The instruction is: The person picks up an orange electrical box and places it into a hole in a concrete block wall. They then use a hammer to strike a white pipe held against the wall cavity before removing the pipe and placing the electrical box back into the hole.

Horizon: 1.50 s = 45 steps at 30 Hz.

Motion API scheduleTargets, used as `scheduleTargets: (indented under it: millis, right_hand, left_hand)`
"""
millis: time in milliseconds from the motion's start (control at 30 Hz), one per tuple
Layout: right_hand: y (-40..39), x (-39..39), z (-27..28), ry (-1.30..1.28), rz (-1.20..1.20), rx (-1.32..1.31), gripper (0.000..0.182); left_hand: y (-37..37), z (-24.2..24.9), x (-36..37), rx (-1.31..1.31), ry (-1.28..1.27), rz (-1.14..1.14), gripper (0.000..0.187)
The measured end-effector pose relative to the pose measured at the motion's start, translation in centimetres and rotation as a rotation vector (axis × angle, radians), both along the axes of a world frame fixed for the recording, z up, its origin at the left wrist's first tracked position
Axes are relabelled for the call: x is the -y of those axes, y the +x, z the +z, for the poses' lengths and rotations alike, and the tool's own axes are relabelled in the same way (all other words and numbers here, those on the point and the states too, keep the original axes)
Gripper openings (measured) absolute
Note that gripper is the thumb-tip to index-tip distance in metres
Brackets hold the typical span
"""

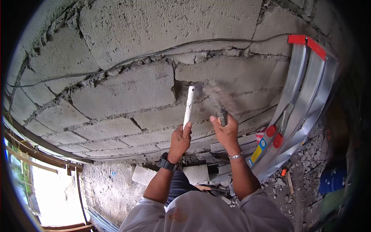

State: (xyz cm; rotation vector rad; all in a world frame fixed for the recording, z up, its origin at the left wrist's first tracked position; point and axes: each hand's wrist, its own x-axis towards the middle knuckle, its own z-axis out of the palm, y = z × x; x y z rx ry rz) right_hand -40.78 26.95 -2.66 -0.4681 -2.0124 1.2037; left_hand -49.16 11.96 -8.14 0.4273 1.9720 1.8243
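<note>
My left hand [180,141] is closed round the lower end of a white rod-like tool [189,105], which stands nearly upright in front of the block wall [123,91]. To its right, my right hand [227,133] grips the dark ribbed handle [222,116] of a tool. The tool's upper part is smeared by motion, so its shape cannot be made out; the blur lies just right of the white tool's tip. Near that tip, a dark gap shows at the end of a block.
A folded aluminium ladder [295,92] with red ends leans at the right. Black cables [154,53] cross the wall. Concrete blocks [147,175] lie below my arms. Rubble [284,193] and a blue container [333,181] are at the lower right; a bright opening [56,193] is at the lower left.
</note>
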Motion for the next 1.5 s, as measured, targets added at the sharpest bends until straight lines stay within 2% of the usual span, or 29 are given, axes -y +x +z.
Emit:
scheduleTargets:
  millis: [33, 100, 167, 233, 267, 300, 367, 433, 533, 633, 700, 767, 833, 900, 967, 1033, 1100, 1167, 1200, 1233, 1300, 1367, 1433, 1500]
  right_hand:
    - [0.3, 0.5, 0.6, -0.007, -0.001, 0.003, 0.020]
    - [-0.2, 1.7, 1.9, -0.256, -0.005, -0.356, 0.020]
    - [-2.2, 0.6, -0.5, -0.244, -0.025, -0.382, 0.021]
    - [-3.7, -1.1, -0.1, 0.279, 0.024, 0.148, 0.023]
    - [-2.5, -1.4, -0.1, 0.211, 0.022, 0.265, 0.027]
    - [-1.1, -1.6, 0.5, 0.216, 0.018, 0.252, 0.027]
    - [3.2, -1.1, -0.5, 0.161, 0.011, 0.282, 0.033]
    - [8.5, -1.6, -5.0, 0.147, 0.042, 0.229, 0.034]
    - [17.8, 0.3, -10.0, -0.058, 0.002, 0.439, 0.035]
    - [27.1, 2.6, -15.1, -0.195, -0.088, 0.689, 0.034]
    - [30.2, 4.2, -15.0, -0.259, -0.113, 0.735, 0.034]
    - [32.3, 6.3, -14.5, -0.494, -0.216, 0.644, 0.039]
    - [32.9, 6.3, -16.5, -0.393, -0.181, 0.562, 0.042]
    - [32.5, 5.7, -19.9, -0.318, -0.144, 0.468, 0.039]
    - [29.5, 7.2, -13.2, -0.447, -0.063, 0.412, 0.037]
    - [27.6, 7.6, -11.3, -0.403, 0.040, 0.349, 0.036]
    - [25.7, 8.4, -9.9, -0.383, 0.103, 0.309, 0.035]
    - [24.0, 9.0, -10.1, -0.223, 0.138, 0.296, 0.035]
    - [23.4, 9.5, -10.2, -0.235, 0.171, 0.303, 0.037]
    - [22.6, 9.9, -10.3, -0.122, 0.152, 0.305, 0.038]
    - [21.6, 10.6, -10.9, -0.119, 0.182, 0.388, 0.038]
    - [20.7, 11.9, -10.4, -0.241, 0.228, 0.483, 0.038]
    - [20.2, 12.2, -12.5, -0.164, 0.255, 0.536, 0.040]
    - [19.4, 13.0, -12.6, -0.208, 0.296, 0.664, 0.042]
  left_hand:
    - [-0.1, -0.1, -0.3, -0.024, 0.013, 0.006, 0.049]
    - [-0.4, 0.0, -0.9, -0.062, 0.033, 0.004, 0.050]
    - [-0.1, 0.1, -0.8, 0.017, 0.082, -0.014, 0.050]
    - [0.1, 0.1, -0.7, 0.040, 0.052, -0.027, 0.050]
    - [-0.2, 0.4, -0.3, 0.066, 0.020, -0.025, 0.050]
    - [-0.4, 0.8, 0.1, 0.052, 0.025, -0.027, 0.050]
    - [0.5, 0.7, 2.4, 0.251, 0.220, -0.124, 0.049]
    - [1.8, -0.3, 4.2, 0.261, 0.156, -0.124, 0.049]
    - [4.1, -3.4, 7.2, 0.211, 0.008, -0.127, 0.048]
    - [5.7, -5.9, 9.5, 0.363, -0.028, -0.139, 0.045]
    - [6.9, -6.3, 10.3, 0.459, 0.018, -0.130, 0.038]
    - [8.4, -6.3, 10.2, 0.524, 0.078, -0.144, 0.032]
    - [10.5, -5.1, 8.8, 0.671, 0.207, -0.184, 0.027]
    - [12.2, -6.4, 7.4, 0.697, 0.252, -0.300, 0.023]
    - [14.0, -6.1, 6.2, 0.721, 0.180, -0.359, 0.020]
    - [15.3, -7.1, 5.7, 0.730, 0.185, -0.461, 0.020]
    - [17.4, -5.1, 5.3, 0.767, 0.177, -0.453, 0.024]
    - [18.3, -5.9, 5.2, 0.766, 0.220, -0.482, 0.029]
    - [18.7, -6.3, 5.4, 0.834, 0.261, -0.530, 0.032]
    - [19.1, -6.8, 5.8, 0.906, 0.309, -0.566, 0.035]
    - [19.4, -8.5, 6.7, 0.932, 0.244, -0.507, 0.037]
    - [19.7, -9.6, 7.6, 0.961, 0.350, -0.460, 0.036]
    - [19.5, -9.2, 8.8, 0.975, 0.348, -0.416, 0.037]
    - [19.4, -8.7, 10.0, 0.971, 0.348, -0.328, 0.037]
